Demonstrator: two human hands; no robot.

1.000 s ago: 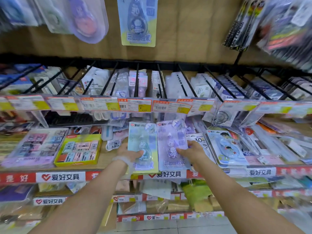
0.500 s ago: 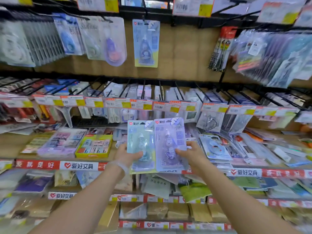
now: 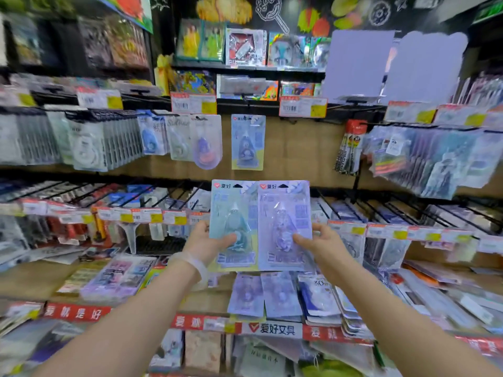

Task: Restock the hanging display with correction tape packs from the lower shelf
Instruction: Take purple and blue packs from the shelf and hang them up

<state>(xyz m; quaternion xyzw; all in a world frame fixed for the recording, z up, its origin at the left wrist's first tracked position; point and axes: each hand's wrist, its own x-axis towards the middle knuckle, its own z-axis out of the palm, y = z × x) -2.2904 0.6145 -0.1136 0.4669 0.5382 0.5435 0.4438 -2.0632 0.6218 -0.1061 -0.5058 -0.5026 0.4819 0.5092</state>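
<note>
Head view: two correction tape packs are held up side by side in the middle of the scene, upright, their inner edges touching or slightly overlapping. The left hand (image 3: 208, 242) grips the green pack (image 3: 234, 213) at its lower left, thumb curled across the front and fingers behind the card. The right hand (image 3: 322, 244) pinches the purple pack (image 3: 284, 213) at its lower right edge, thumb on the front. A pale band (image 3: 190, 263) circles the left wrist.

Farther back and above the held packs, a single matching pack (image 3: 247, 141) hangs on the hanging display (image 3: 296, 148), against bare brown backing board; to its left hang other blister packs (image 3: 202, 142), to its right a bundle of pens (image 3: 349, 148). Yellow-and-white price tags (image 3: 302, 106) run along the rail above.

Near and below the hands, on the lower shelf (image 3: 206, 297), more purple packs (image 3: 261, 295) lie flat in stacks, with another stack (image 3: 322, 300) just right of them. A red shelf strip (image 3: 272, 329) with white lettering fronts the shelf.
</note>
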